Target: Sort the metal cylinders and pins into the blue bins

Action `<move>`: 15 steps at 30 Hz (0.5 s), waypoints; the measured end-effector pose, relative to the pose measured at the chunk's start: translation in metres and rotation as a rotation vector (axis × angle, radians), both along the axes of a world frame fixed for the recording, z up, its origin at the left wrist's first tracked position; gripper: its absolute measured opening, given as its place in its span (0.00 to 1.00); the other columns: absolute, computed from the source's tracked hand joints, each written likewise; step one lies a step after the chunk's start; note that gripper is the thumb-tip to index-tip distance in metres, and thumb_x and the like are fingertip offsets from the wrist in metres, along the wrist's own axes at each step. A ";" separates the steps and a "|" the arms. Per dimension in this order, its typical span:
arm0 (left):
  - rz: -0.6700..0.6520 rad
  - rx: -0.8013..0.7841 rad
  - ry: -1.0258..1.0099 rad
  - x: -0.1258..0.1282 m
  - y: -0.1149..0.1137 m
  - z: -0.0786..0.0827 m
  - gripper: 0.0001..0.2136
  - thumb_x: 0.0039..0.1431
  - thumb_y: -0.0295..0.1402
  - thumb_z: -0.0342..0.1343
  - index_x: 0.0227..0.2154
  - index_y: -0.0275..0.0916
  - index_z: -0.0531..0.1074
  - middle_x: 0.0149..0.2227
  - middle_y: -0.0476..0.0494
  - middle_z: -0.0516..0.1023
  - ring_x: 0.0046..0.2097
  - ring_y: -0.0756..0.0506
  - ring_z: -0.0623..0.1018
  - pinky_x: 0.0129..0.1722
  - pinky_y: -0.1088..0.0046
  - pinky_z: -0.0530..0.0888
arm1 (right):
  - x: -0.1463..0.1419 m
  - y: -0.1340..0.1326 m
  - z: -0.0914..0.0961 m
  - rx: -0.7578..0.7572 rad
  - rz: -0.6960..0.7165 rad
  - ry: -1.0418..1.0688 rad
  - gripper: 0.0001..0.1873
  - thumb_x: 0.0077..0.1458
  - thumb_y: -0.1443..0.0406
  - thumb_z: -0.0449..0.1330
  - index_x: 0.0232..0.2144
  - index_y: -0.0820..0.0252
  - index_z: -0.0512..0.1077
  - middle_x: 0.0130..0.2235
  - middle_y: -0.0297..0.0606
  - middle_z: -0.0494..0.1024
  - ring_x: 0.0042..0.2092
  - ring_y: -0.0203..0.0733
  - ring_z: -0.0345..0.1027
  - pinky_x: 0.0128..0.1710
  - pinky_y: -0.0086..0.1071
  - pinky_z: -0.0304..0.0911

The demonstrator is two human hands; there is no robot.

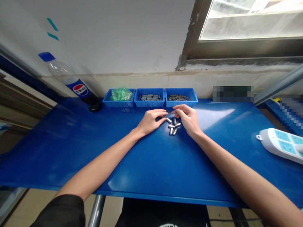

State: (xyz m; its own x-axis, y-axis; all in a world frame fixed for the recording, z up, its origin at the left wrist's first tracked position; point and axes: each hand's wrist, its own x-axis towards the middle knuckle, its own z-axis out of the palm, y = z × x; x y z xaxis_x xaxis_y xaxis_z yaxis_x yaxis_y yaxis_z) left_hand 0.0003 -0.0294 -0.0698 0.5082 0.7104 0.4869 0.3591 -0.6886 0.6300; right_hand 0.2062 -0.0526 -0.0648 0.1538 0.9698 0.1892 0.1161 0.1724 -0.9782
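Several short, shiny metal rod-like pieces point(171, 130) lie loosely grouped on the blue table point(151, 164). Left of them is my left hand point(152, 119), thumb and fingers apart, its thumb tip right beside the nearest piece point(169, 120). I cannot tell whether it touches that piece. My right hand point(187, 118) curves in from the other side with its fingers loosely bent and apart, close to an upper piece point(175, 121). Nothing shows in either hand. Behind the hands, the middle blue bin point(149, 104) holds more grey metal pieces point(148, 97).
A left bin point(118, 104) holds green clear packets point(121, 94); a right bin point(181, 103) holds long brass-coloured screw-like parts point(178, 97). A cola bottle point(80, 88) stands at back left. A white power strip point(279, 143) lies at right. Wall and window frame rise behind.
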 end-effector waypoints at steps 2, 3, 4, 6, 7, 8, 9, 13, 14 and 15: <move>0.068 -0.140 -0.111 0.000 0.000 0.000 0.13 0.62 0.35 0.65 0.48 0.37 0.83 0.50 0.37 0.85 0.51 0.39 0.85 0.55 0.59 0.81 | 0.000 0.000 0.000 -0.002 -0.003 0.000 0.09 0.54 0.62 0.61 0.35 0.57 0.79 0.31 0.36 0.82 0.32 0.41 0.74 0.35 0.34 0.69; 0.093 -0.217 -0.174 0.000 0.001 0.000 0.15 0.61 0.36 0.66 0.49 0.37 0.82 0.50 0.37 0.85 0.50 0.39 0.85 0.54 0.60 0.82 | 0.000 0.000 0.000 -0.003 -0.003 0.002 0.09 0.54 0.62 0.61 0.35 0.57 0.79 0.31 0.36 0.82 0.32 0.41 0.74 0.35 0.34 0.69; 0.117 -0.286 -0.230 0.000 0.001 0.000 0.17 0.60 0.37 0.67 0.50 0.36 0.82 0.50 0.37 0.85 0.48 0.39 0.86 0.52 0.60 0.83 | 0.000 0.000 0.001 -0.002 -0.002 0.003 0.09 0.54 0.62 0.61 0.35 0.57 0.79 0.31 0.36 0.82 0.32 0.41 0.74 0.35 0.34 0.69; 0.157 -0.357 -0.289 0.000 0.004 0.000 0.17 0.59 0.40 0.68 0.47 0.36 0.83 0.48 0.37 0.86 0.48 0.39 0.86 0.52 0.60 0.83 | 0.000 0.000 0.001 0.000 -0.001 0.004 0.09 0.54 0.63 0.61 0.35 0.57 0.79 0.31 0.35 0.82 0.32 0.40 0.74 0.35 0.34 0.69; 0.168 -0.362 -0.296 0.000 0.005 0.000 0.15 0.59 0.41 0.68 0.44 0.37 0.84 0.47 0.37 0.86 0.48 0.39 0.86 0.52 0.60 0.83 | 0.000 0.000 0.001 0.000 -0.001 0.002 0.09 0.54 0.63 0.61 0.35 0.57 0.79 0.31 0.35 0.82 0.32 0.40 0.74 0.35 0.34 0.69; 0.166 -0.359 -0.297 0.000 0.007 -0.001 0.14 0.60 0.43 0.67 0.41 0.37 0.84 0.46 0.38 0.86 0.48 0.39 0.86 0.52 0.61 0.83 | 0.000 0.000 0.001 0.001 -0.002 0.001 0.09 0.54 0.63 0.61 0.35 0.57 0.79 0.31 0.35 0.82 0.31 0.40 0.74 0.35 0.34 0.68; 0.151 -0.357 -0.304 0.000 0.008 0.000 0.14 0.61 0.44 0.66 0.40 0.37 0.84 0.45 0.38 0.87 0.46 0.40 0.86 0.50 0.62 0.83 | 0.000 0.000 0.001 0.001 -0.002 -0.001 0.09 0.54 0.63 0.61 0.35 0.57 0.79 0.31 0.36 0.82 0.31 0.40 0.74 0.35 0.34 0.68; 0.023 -0.464 -0.387 0.000 0.009 0.001 0.17 0.63 0.46 0.64 0.42 0.36 0.81 0.34 0.40 0.86 0.34 0.45 0.86 0.37 0.69 0.83 | 0.000 0.000 0.001 0.000 0.003 -0.008 0.08 0.54 0.62 0.61 0.35 0.57 0.79 0.32 0.36 0.83 0.32 0.41 0.74 0.35 0.35 0.69; 0.002 -0.485 -0.401 0.000 0.009 0.002 0.18 0.62 0.47 0.65 0.43 0.35 0.80 0.32 0.41 0.85 0.31 0.46 0.85 0.35 0.70 0.82 | 0.000 0.000 0.001 -0.001 0.004 -0.012 0.08 0.55 0.62 0.61 0.35 0.56 0.79 0.32 0.36 0.83 0.32 0.41 0.74 0.35 0.35 0.69; -0.010 -0.492 -0.410 -0.001 0.009 0.003 0.18 0.61 0.46 0.66 0.43 0.35 0.80 0.31 0.42 0.85 0.30 0.46 0.84 0.34 0.71 0.82 | 0.000 0.000 0.001 -0.002 0.005 -0.017 0.09 0.55 0.62 0.61 0.36 0.56 0.79 0.32 0.36 0.83 0.32 0.41 0.75 0.36 0.35 0.70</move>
